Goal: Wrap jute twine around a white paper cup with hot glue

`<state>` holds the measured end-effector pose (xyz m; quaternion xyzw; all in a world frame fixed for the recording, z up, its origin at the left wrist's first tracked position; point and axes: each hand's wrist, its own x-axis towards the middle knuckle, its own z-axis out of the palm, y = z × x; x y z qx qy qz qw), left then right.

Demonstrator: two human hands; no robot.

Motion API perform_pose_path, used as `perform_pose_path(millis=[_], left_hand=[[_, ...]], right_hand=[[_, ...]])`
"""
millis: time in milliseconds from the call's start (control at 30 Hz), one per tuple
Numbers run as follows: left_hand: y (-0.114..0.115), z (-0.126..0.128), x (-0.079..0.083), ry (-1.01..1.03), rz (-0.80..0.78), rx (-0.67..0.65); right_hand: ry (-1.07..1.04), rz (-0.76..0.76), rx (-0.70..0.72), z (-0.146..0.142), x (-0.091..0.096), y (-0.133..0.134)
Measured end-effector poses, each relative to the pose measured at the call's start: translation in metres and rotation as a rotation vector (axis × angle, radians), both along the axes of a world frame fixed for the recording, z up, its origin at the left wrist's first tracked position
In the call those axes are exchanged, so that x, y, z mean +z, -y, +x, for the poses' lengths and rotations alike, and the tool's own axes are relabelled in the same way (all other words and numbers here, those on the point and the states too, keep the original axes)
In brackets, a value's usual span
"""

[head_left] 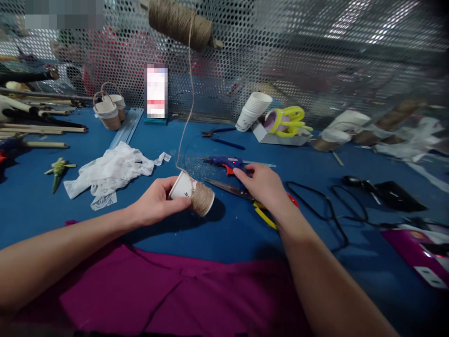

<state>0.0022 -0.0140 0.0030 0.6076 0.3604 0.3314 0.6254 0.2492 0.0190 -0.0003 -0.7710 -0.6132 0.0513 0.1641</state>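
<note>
Winding looks partial: paper cup [181, 187] grasped by left fingers [179, 204], twine [202, 200] around the end beyond them, portion beside them bare; glue gun [224, 161] at right fingers [258, 172], whose grip I cannot tell.

There are two hands [161, 201] [264, 189], one held cup [202, 199] and two handled cups [108, 117] [121, 106].

A white paper cup [181, 188], partly wrapped in brown twine [202, 199], tilts near a blue, red-triggered glue gun [225, 161].
</note>
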Motion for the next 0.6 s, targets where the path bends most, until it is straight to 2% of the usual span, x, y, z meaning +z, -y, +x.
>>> perform_pose_path(millis=[167,333,500,600], left_hand=[[0.001,0.000,-0.001,-0.023,0.062,-0.025],[0.000,-0.001,-0.004,-0.089,0.176,-0.054],[-0.005,-0.004,-0.006,-0.126,0.274,-0.035],[-0.010,-0.006,-0.006,-0.152,0.307,-0.007]], right_hand=[[-0.086,-0.079,0.024,0.003,-0.006,-0.011],[-0.218,-0.024,-0.028,0.001,-0.003,-0.011],[-0.497,0.064,0.031,-0.005,0.019,0.009],[-0.845,0.033,0.139,-0.012,0.036,0.027]])
